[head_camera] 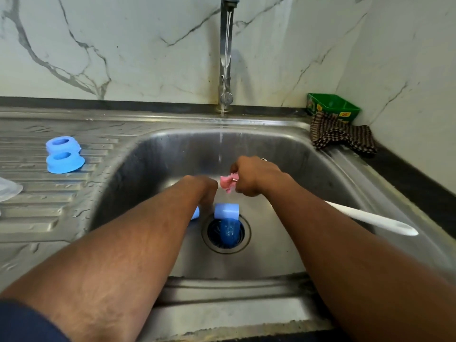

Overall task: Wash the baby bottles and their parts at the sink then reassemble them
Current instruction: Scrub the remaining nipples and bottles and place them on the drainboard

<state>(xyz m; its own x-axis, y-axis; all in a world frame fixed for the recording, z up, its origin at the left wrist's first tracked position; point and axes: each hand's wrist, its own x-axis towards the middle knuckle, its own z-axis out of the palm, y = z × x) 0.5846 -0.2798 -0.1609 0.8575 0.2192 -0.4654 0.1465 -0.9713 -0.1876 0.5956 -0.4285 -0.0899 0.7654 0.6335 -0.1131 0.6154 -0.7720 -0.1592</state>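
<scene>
Down low in the sink (283, 243), a blue bottle part (226, 211) over the drain, ready for washing. Just above, right hand (254, 177) squeezing a pink sponge (228, 183) under the running water (220, 146) to wet it; left hand (204, 188) reaching down, fingers hidden, cannot tell. Farther off, two blue rings (64, 157) drying on the draining board.

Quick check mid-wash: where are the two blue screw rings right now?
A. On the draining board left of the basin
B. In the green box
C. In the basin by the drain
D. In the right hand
A: the two blue screw rings sit side by side on the ridged draining board, left of the basin.
</scene>
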